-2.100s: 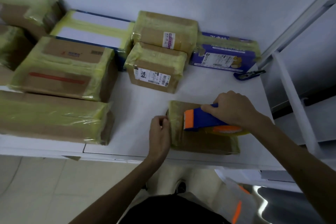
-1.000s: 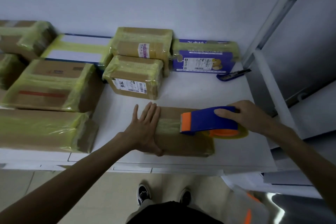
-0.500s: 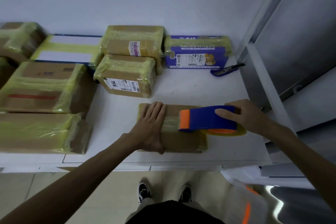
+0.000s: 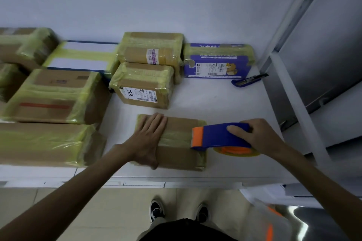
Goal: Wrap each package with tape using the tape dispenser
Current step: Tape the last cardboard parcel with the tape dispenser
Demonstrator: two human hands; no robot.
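- Pressing flat on the package (image 4: 182,157), the left hand (image 4: 149,139) lies with fingers straight over its left half. Nothing curls round the box, so a hard pull on the tape could drag it along the surface (image 4: 215,101).
- The right hand (image 4: 256,136) has its grip closed round the dispenser (image 4: 219,136), whose orange nose sits at the package's top right edge.
- If the nose lifts or tilts there, the tape may wrinkle, fold on itself or miss the corner rather than lie flat down the side.
- The roll (image 4: 235,150) hangs past the box's right end. Whether tape is actually stuck to the top is hard to say, as the film looks pale and blurred.
- The package lies near the front edge of the surface, so a shove toward the person could tip it off.
- Any cutting teeth at the nose, not visible here, could catch the left hand if the two hands close in.
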